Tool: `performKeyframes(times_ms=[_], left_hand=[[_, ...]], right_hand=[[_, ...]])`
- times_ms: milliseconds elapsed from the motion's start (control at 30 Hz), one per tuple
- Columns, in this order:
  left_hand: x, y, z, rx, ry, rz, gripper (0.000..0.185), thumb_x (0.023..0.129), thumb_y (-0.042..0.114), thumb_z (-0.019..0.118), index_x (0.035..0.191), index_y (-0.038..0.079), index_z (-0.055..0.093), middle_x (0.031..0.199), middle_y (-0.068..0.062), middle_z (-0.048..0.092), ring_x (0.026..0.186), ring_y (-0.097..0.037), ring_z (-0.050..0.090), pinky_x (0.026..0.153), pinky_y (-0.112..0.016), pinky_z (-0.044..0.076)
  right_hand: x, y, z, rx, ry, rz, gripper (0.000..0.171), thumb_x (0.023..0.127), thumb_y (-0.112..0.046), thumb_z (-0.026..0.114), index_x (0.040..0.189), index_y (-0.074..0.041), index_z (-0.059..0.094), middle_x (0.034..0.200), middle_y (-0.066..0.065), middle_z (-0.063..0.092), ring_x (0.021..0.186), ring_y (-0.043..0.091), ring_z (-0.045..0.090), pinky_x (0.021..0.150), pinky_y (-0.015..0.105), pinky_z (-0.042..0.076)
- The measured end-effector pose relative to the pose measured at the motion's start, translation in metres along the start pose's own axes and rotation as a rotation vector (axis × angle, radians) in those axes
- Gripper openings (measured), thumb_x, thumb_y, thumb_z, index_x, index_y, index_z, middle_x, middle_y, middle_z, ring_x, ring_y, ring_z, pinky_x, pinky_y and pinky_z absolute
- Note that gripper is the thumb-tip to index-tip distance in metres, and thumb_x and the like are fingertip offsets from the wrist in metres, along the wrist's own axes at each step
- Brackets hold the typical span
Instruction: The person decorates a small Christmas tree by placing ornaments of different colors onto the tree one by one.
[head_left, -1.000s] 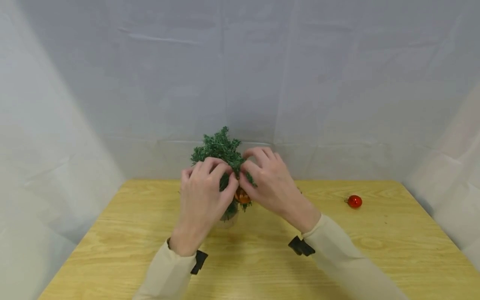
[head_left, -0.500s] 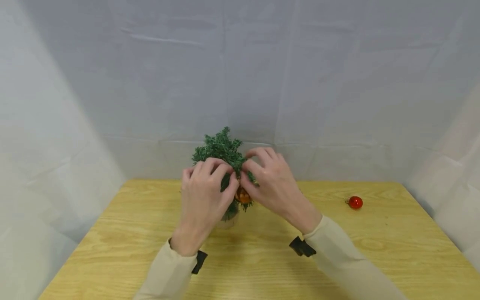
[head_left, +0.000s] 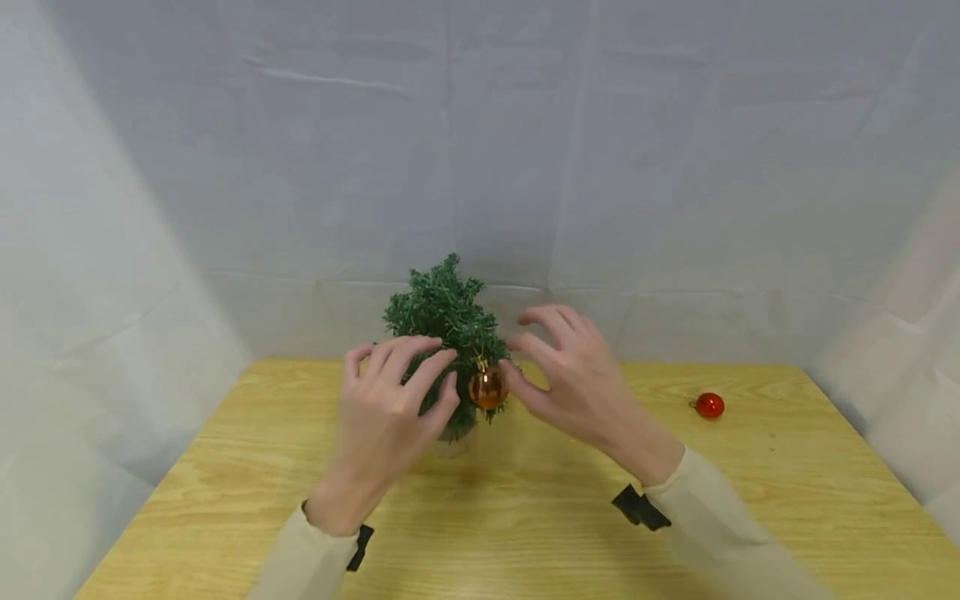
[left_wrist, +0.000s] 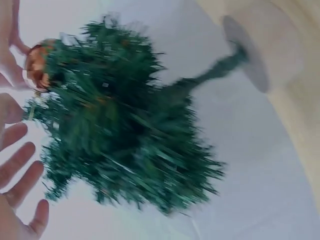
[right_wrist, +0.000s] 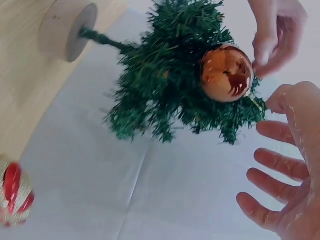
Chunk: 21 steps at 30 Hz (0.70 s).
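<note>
A small artificial Christmas tree [head_left: 442, 308] stands upright in a pale round pot [head_left: 453, 446]. From its front right branches hangs a shiny copper-orange bauble [head_left: 489, 387] with a gold cap. My left hand [head_left: 393, 396] is at the tree's left front, fingers loosely bent and apart, holding nothing. My right hand [head_left: 573, 375] is just right of the bauble, its thumb tip close to the bauble's edge and its fingers spread. In the right wrist view, the bauble [right_wrist: 226, 73] lies against the green branches, with the right hand's fingers [right_wrist: 272, 172] spread beside the branch tips.
A red bauble [head_left: 708, 406] lies on the wooden table [head_left: 525, 533] at the right. In the right wrist view, a pale gold and red striped bauble [right_wrist: 16, 192] shows at the left edge. White sheeting [head_left: 510, 167] rises behind the table and on both sides.
Both hands have let go at the bauble's top and moved apart, left hand to the left and right hand to the right. The bauble now hangs in plain view on the tree.
</note>
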<state>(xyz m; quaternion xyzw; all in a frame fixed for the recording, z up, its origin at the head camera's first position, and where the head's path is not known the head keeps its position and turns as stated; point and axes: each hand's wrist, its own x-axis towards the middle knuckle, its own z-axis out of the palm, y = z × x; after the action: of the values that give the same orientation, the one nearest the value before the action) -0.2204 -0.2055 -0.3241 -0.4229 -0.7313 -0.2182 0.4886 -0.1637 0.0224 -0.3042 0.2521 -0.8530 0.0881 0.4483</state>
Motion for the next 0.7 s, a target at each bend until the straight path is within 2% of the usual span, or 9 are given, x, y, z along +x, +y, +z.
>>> performKeyframes(times_ms=[100,300,367,533,700], left_hand=[[-0.012,-0.007,-0.002,-0.034,-0.005,0.002,0.023,0.093,0.022,0.065,0.106,0.008,0.078,0.111,-0.013,0.074,0.101,-0.034,0.068,0.083,-0.057,0.048],[-0.032,-0.023,-0.009,-0.136,-0.088,-0.074,0.034,0.096,0.028,0.062,0.119,0.006,0.074,0.128,-0.019,0.069,0.114,-0.037,0.065,0.086,-0.057,0.051],[-0.034,-0.027,-0.009,-0.156,-0.086,-0.091,0.037,0.097,0.029,0.062,0.123,0.006,0.073,0.131,-0.021,0.066,0.116,-0.039,0.064,0.087,-0.058,0.051],[-0.037,-0.033,-0.007,-0.2,-0.039,-0.125,0.04,0.099,0.032,0.059,0.13,0.007,0.069,0.132,-0.022,0.065,0.115,-0.041,0.064,0.087,-0.059,0.051],[-0.039,-0.038,-0.007,-0.231,-0.104,-0.152,0.044,0.096,0.025,0.065,0.137,0.009,0.065,0.135,-0.021,0.063,0.119,-0.04,0.063,0.095,-0.06,0.05]], right_hand=[[-0.012,0.007,-0.006,0.002,-0.005,-0.027,0.023,0.084,-0.018,0.079,0.104,-0.009,0.073,0.118,0.016,0.069,0.111,0.036,0.064,0.093,0.053,0.055],[-0.047,0.027,-0.016,-0.031,-0.062,-0.032,0.038,0.083,-0.02,0.078,0.119,-0.008,0.071,0.131,0.02,0.066,0.121,0.041,0.061,0.092,0.058,0.054],[-0.059,0.034,-0.02,-0.051,-0.109,-0.011,0.038,0.09,-0.026,0.074,0.123,-0.008,0.07,0.135,0.02,0.064,0.124,0.04,0.06,0.093,0.058,0.054],[-0.085,0.05,-0.028,-0.115,-0.218,0.053,0.041,0.095,-0.036,0.068,0.128,-0.011,0.068,0.14,0.018,0.061,0.127,0.04,0.057,0.094,0.059,0.053],[-0.109,0.061,-0.031,-0.172,-0.292,0.09,0.046,0.091,-0.036,0.073,0.13,-0.013,0.067,0.139,0.018,0.061,0.125,0.041,0.058,0.089,0.062,0.053]])
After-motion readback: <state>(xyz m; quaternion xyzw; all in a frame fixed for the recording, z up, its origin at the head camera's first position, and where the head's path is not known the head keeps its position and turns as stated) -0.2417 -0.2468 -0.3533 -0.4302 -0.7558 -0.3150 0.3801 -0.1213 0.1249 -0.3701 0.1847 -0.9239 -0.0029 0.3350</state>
